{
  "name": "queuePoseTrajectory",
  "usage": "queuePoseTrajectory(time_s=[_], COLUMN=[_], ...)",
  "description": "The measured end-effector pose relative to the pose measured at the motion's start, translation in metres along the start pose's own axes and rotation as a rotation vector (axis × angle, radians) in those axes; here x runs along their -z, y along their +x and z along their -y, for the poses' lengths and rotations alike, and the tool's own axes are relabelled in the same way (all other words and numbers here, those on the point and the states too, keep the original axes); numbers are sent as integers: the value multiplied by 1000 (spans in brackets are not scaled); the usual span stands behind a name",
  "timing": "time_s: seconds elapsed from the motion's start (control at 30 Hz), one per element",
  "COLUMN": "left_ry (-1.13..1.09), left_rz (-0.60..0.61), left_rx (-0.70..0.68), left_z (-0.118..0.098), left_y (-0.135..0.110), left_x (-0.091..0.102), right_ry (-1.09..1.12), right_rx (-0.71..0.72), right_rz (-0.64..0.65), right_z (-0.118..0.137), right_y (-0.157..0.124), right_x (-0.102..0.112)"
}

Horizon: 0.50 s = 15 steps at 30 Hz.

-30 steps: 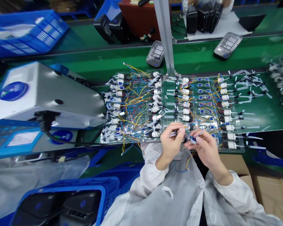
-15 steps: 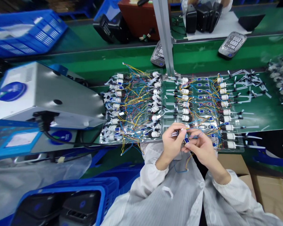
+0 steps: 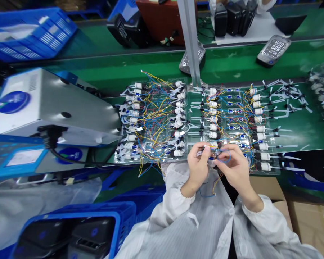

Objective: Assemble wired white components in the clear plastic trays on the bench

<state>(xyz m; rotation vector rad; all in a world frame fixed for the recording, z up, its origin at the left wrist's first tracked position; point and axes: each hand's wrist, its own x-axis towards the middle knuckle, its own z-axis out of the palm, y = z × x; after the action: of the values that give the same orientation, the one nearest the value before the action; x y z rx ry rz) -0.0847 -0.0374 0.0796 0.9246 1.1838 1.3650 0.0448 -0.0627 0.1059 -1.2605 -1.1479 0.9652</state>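
Observation:
My left hand (image 3: pixel 196 166) and my right hand (image 3: pixel 232 168) meet at the near edge of a clear plastic tray (image 3: pixel 270 172). Both are closed on one small wired part (image 3: pixel 212 157): a dark cylinder with a blue connector and thin blue and yellow wires trailing below. The left hand pinches the cylinder end. A loop of blue wire sits against my right fingers. The right tray holds rows of similar white-and-black parts (image 3: pixel 212 126). A second tray (image 3: pixel 151 122) to the left is packed with the same parts and tangled wires.
A grey and blue machine (image 3: pixel 43 108) stands at the left with a black cable. Two display devices (image 3: pixel 274 48) lie on the green belt behind a metal post (image 3: pixel 191 43). Blue crates (image 3: pixel 70 230) sit low left, cardboard boxes (image 3: pixel 307 216) low right. Loose white ties (image 3: pixel 288 97) lie right.
My hands have drawn closer together over the wired part, and the blue wire now loops at my right fingers. The display devices on the belt have slid to the right.

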Motion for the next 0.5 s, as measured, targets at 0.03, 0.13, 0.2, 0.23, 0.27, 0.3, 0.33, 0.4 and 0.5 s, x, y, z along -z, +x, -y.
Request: queuePoseTrajectory(time_s=[0.03, 0.13, 0.2, 0.23, 0.27, 0.3, 0.33, 0.4, 0.5], left_ry=[-18, -92, -130, -143, -150, -151, -149, -149, -176], left_rz=[4, 17, 14, 13, 14, 19, 30, 63, 105], left_rx=[20, 61, 84, 101, 123, 148, 172, 210, 225], left_z=[0, -2, -5, -6, -7, -8, -8, -8, -6], left_y=[1, 3, 4, 5, 5, 5, 4, 4, 4], left_x=[0, -2, -4, -4, -5, -5, -6, -5, -5], right_ry=[28, 83, 113, 144, 178, 204, 210, 152, -28], right_rx=[-21, -95, -161, -200, -237, -261, -264, -200, -40], right_rz=[35, 134, 183, 192, 187, 163, 122, 19, -125], right_z=[-1, -4, -4, -5, -4, -4, -5, -5, -6], right_y=[2, 4, 2, 1, 1, 0, 0, 0, 2], right_x=[1, 2, 2, 1, 0, -1, -1, -2, 2])
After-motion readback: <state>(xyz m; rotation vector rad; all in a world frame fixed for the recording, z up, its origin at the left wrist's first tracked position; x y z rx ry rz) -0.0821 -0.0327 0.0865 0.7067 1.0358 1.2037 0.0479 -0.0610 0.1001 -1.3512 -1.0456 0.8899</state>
